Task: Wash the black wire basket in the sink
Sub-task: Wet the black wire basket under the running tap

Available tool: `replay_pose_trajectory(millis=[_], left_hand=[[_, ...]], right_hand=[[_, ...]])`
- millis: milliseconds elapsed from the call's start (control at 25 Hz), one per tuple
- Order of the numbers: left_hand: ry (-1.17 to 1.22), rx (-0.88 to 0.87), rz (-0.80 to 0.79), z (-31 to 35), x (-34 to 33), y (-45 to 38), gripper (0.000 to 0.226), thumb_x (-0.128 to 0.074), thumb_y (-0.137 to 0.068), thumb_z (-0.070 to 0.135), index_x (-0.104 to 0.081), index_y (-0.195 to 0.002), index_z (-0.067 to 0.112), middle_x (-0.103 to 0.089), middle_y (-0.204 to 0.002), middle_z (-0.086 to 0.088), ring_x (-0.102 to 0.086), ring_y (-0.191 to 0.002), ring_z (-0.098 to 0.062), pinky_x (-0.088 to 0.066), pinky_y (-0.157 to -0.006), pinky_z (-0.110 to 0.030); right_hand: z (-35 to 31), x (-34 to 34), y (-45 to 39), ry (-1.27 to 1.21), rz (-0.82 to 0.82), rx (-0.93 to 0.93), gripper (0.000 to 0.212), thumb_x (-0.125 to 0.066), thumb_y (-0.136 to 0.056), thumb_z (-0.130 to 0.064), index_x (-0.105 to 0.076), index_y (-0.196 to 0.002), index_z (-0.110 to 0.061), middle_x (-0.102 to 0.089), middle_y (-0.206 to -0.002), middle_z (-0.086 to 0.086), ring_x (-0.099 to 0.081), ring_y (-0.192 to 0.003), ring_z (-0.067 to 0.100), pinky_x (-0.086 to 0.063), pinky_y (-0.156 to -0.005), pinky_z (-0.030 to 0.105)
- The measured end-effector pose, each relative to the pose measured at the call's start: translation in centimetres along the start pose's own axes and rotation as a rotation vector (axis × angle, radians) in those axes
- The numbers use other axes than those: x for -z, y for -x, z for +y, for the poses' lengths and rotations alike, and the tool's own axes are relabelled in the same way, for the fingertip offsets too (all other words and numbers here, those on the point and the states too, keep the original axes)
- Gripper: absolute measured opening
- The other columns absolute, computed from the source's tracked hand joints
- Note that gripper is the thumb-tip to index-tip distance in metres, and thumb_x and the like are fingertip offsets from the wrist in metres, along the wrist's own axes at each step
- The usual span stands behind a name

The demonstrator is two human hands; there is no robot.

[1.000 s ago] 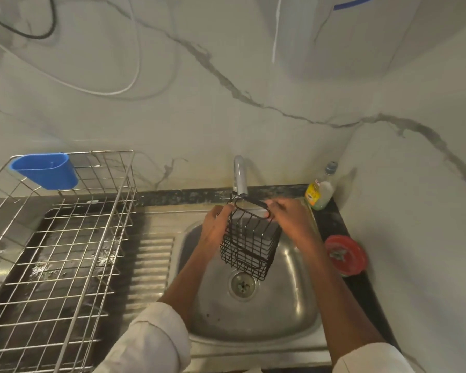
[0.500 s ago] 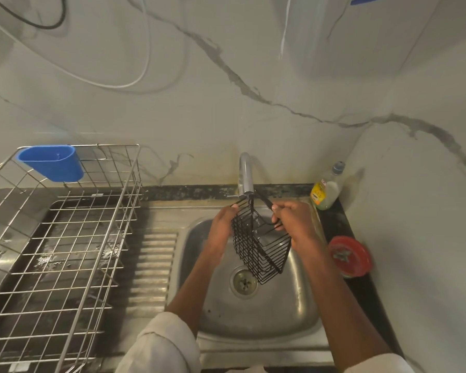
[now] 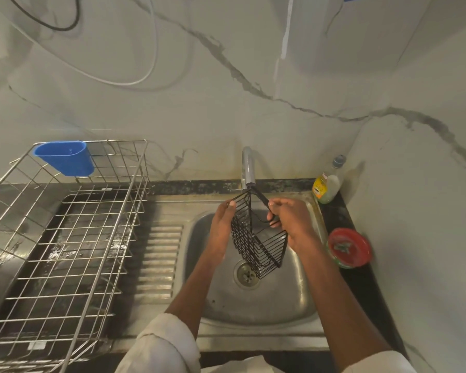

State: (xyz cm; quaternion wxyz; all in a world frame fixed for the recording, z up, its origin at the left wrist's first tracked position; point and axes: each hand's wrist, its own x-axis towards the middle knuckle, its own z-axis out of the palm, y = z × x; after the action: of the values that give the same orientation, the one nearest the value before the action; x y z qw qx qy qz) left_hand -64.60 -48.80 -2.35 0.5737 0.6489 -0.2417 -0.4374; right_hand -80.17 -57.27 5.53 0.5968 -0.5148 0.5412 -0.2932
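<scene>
Head view: basket (image 3: 258, 243) hides faucet (image 3: 247, 165) tip; water flow unclear.

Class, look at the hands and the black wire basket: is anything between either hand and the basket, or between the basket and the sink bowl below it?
Nothing visible. The left hand and right hand are both on the black wire basket, which hangs under the tap directly above the sink, with only open space beneath.
</scene>
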Motion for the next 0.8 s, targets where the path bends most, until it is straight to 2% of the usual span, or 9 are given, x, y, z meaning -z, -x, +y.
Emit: replay_pose_trajectory(millis=[120, 320, 480, 600, 720, 800], left_hand=[[0.030, -0.014, 0.059, -0.7, 1.0, -0.1, 0.082, -0.058, -0.085, 0.090, -0.059, -0.145, 0.035, -0.069, -0.143, 0.005, -0.062, -0.137, -0.018, -0.042, -0.122, -0.055], [-0.018, -0.054, 0.025, -0.9, 1.8, 1.1, 0.057, -0.051, -0.102, 0.071, -0.066, -0.140, 0.032, -0.073, -0.136, 0.008, -0.066, -0.131, -0.013, -0.048, -0.117, -0.049], [-0.004, -0.024, -0.024, -1.5, 1.6, 2.1, 0.076, -0.053, -0.094, 0.084, -0.064, -0.146, 0.030, -0.068, -0.146, 0.004, -0.060, -0.140, -0.021, -0.046, -0.117, -0.050], [-0.034, -0.035, -0.067, -1.4, 1.2, 2.7, 0.071, -0.049, -0.093, 0.084, -0.070, -0.139, 0.034, -0.072, -0.140, 0.008, -0.063, -0.136, -0.017, -0.048, -0.112, -0.046], [-0.074, -0.033, -0.108, -1.2, 1.0, 2.6, 0.068, -0.046, -0.096, 0.084, -0.070, -0.138, 0.037, -0.074, -0.136, 0.011, -0.066, -0.132, -0.015, -0.051, -0.110, -0.048], [-0.098, -0.035, -0.110, -0.9, 0.9, 2.6, 0.064, -0.044, -0.100, 0.079, -0.071, -0.136, 0.033, -0.076, -0.132, 0.010, -0.068, -0.128, -0.015, -0.052, -0.108, -0.047]], right_hand=[[0.0, -1.0, 0.5, -0.027, -0.009, -0.016, 0.015, -0.061, -0.100, -0.007, -0.073, -0.109, -0.006, -0.070, -0.070, 0.008, -0.061, -0.054, 0.012, -0.046, -0.045, 0.019], [0.0, -1.3, 1.0, -0.116, 0.033, -0.074, 0.013, -0.061, -0.100, -0.009, -0.071, -0.108, -0.012, -0.071, -0.073, 0.007, -0.063, -0.057, 0.016, -0.039, -0.042, 0.021], [-0.1, -0.7, 1.4, -0.203, 0.076, -0.092, 0.009, -0.062, -0.100, -0.008, -0.069, -0.104, -0.011, -0.072, -0.074, 0.010, -0.064, -0.061, 0.019, -0.041, -0.045, 0.025], [0.0, -0.3, 1.4, -0.247, 0.074, -0.102, 0.007, -0.062, -0.099, -0.007, -0.069, -0.102, -0.009, -0.071, -0.074, 0.012, -0.063, -0.064, 0.022, -0.042, -0.045, 0.027], [0.1, 0.1, 1.4, -0.254, 0.070, -0.091, 0.009, -0.060, -0.100, -0.005, -0.068, -0.098, -0.010, -0.070, -0.073, 0.011, -0.063, -0.061, 0.021, -0.044, -0.046, 0.028], [0.0, 0.3, 1.5, -0.246, 0.065, -0.091, 0.010, -0.059, -0.101, -0.005, -0.067, -0.097, -0.010, -0.070, -0.073, 0.012, -0.064, -0.060, 0.020, -0.045, -0.046, 0.028]])
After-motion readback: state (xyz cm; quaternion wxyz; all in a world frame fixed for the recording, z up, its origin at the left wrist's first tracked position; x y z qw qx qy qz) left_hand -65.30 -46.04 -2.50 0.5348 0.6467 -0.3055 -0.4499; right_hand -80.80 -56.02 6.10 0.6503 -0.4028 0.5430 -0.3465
